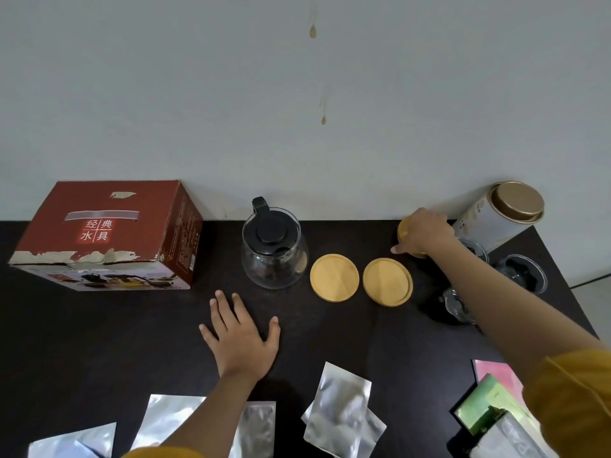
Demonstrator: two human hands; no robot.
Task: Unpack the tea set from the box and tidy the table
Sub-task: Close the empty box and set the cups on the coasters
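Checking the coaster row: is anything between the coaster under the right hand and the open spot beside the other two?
Nothing visible. The right hand holds the coaster behind the second laid coaster; the tabletop between looks bare.

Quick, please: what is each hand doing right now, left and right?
Left hand: open, flat on the table, holding nothing.
Right hand: closed on a wooden coaster near the wall.

My only view is the head camera, wide-angle, looking forward and steeply down onto the dark table (330, 342) from close above, facing the pale wall (297, 94) behind it. No second view overlaps it.
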